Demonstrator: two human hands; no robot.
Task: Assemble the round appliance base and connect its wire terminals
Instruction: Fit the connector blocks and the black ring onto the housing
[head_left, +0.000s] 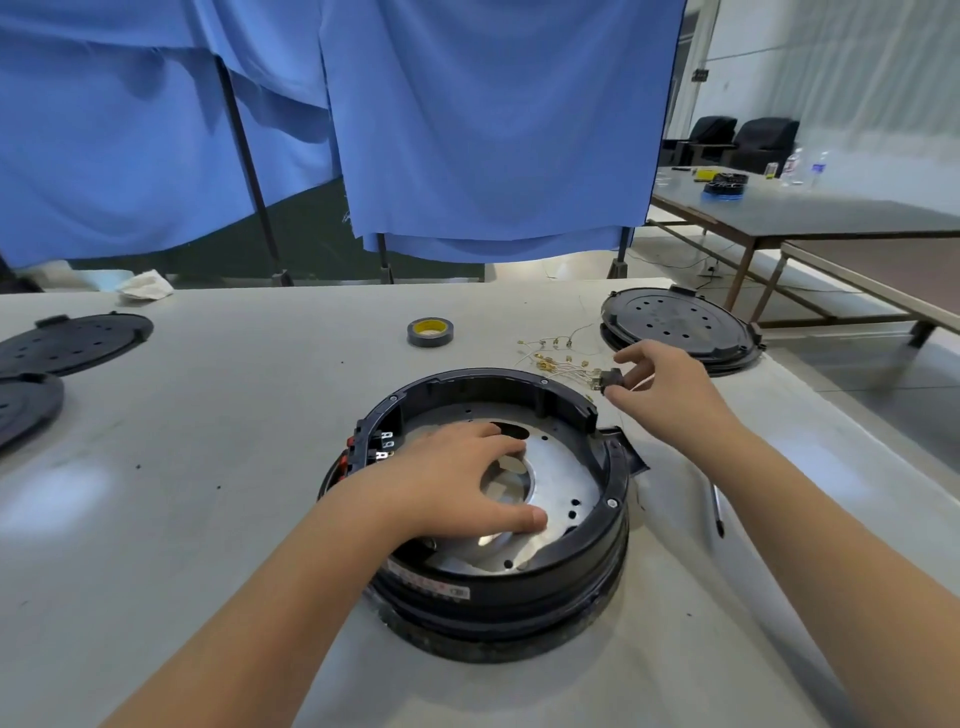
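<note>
A round black appliance base (498, 587) stands on the white table in front of me, with a shiny metal plate (556, 467) inside it. My left hand (457, 478) lies flat on that plate, fingers spread. Red and black terminals (374, 447) sit on the base's left wall. Just behind the base's right rim, my right hand (660, 384) pinches a small black connector (610, 379) with white wires. Thin wires with brass terminals (556, 353) lie loose on the table beside it.
A roll of dark tape (430, 331) lies behind the base. Black round lids sit at the far right (680, 325) and at the left (72, 340). A pen-like tool (718, 512) lies right of the base. Blue curtains (467, 130) hang behind the table.
</note>
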